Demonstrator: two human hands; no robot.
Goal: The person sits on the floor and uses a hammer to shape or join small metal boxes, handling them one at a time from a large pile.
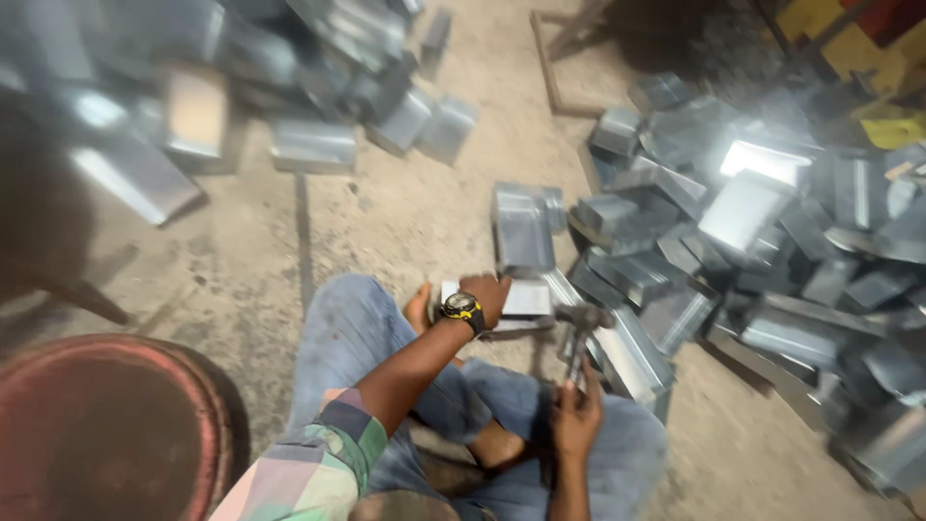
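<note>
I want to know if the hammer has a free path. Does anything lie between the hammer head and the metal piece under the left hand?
Nothing visible does. The hammer in the right hand hangs just right of the metal piece, which the left hand presses down.

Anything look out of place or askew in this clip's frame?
Nothing is plainly damaged or spilled. The sheet-metal pieces lie in jumbled heaps on the floor, tilted every way. The left hand presses one piece; the right hand grips a hammer.
</note>
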